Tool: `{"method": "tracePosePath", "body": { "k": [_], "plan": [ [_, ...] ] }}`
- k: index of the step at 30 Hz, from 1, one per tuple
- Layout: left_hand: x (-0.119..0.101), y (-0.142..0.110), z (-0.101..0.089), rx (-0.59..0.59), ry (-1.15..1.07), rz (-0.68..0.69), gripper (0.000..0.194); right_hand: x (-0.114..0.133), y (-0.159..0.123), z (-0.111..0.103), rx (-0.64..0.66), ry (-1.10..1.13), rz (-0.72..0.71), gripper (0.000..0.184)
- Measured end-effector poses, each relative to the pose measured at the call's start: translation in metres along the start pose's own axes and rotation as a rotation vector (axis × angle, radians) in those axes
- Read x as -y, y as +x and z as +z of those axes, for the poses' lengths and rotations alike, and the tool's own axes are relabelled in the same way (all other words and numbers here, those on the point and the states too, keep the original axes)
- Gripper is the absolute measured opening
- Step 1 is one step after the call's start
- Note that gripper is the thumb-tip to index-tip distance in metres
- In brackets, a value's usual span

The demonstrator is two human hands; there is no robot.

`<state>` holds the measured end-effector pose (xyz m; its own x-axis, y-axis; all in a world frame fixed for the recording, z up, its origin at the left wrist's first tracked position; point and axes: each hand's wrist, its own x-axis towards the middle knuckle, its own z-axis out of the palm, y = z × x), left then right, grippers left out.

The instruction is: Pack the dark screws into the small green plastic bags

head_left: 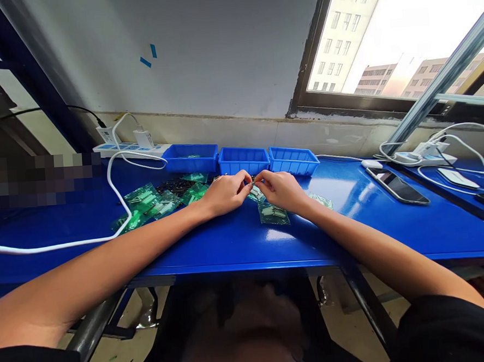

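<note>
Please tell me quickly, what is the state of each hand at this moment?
Left hand: closed, fingertips pinched on a small piece, too tiny to identify.
Right hand: closed, fingertips pinched at the same small piece.

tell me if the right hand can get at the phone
Probably yes: nothing tall stands between the right hand and the phone on the blue table, though that hand's fingertips look busy beside the left hand.
</note>
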<state>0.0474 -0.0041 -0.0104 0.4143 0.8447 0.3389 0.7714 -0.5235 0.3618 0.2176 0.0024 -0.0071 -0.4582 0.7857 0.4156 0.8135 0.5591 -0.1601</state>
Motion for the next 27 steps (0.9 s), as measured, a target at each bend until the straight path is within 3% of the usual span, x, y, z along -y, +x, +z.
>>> {"method": "tracePosePath", "body": {
  "k": [27],
  "plan": [
    [0.0002, 0.0004, -0.0008, 0.02, 0.015, 0.019, 0.028, 0.0001, -0.0005, -0.0003, 0.001, 0.003, -0.01, 0.019]
  ]
}}
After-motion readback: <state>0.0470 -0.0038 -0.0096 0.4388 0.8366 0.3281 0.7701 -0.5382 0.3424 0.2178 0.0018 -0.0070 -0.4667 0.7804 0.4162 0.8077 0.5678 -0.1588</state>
